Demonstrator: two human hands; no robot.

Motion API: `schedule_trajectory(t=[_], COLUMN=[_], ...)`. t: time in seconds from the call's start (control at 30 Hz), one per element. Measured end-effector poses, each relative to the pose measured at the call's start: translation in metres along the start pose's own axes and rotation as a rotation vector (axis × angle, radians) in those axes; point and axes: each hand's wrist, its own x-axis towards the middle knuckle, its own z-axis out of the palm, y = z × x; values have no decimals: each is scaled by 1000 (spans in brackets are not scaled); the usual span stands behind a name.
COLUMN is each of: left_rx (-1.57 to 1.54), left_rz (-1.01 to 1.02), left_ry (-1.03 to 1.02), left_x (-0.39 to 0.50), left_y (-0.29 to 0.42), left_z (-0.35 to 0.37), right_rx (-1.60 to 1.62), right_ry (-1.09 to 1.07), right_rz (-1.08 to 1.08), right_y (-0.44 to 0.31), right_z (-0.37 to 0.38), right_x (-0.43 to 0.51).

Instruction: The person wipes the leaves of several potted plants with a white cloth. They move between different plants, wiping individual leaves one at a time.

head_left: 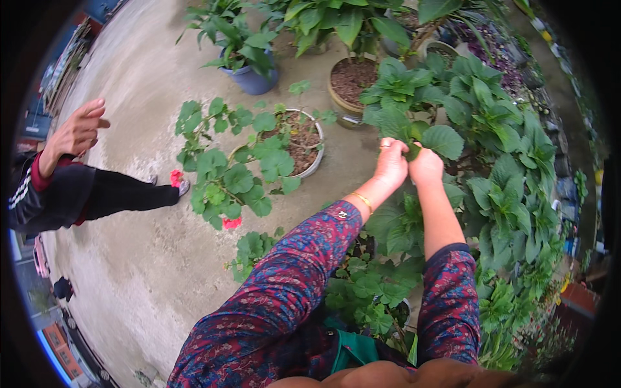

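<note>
Both of my hands are close together at a broad-leaved green potted plant [444, 140] right of centre. My left hand [392, 160], with a ring and a gold bracelet on that arm, has its fingers pinched on the leafy shoot [411, 150]. Touching the same shoot from the right, my right hand [427, 165] has its fingertips curled around the leaf's edge. Large serrated leaves surround both hands. What exactly lies between the fingertips is partly hidden.
A geranium in a white pot [318, 157] spreads to the left. Behind stand a brown pot [339, 99] and a blue pot [252, 80] with plants. Another person [53, 194] stands on the concrete at the left, one hand raised. More foliage [504, 310] lines the right.
</note>
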Motion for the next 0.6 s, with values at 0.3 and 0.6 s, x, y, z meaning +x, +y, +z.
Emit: schedule_trajectory(t=[0.3,0.6], left_rx=[368,466], left_rz=[116,179], left_ry=[-121,-182], left_x=[-4,-5], left_y=[14,34], left_z=[-11,-8], right_rx=[153,363], right_ry=[41,201], right_rz=[114,173], right_y=[3,15], right_z=[1,-4], right_x=[-1,-11])
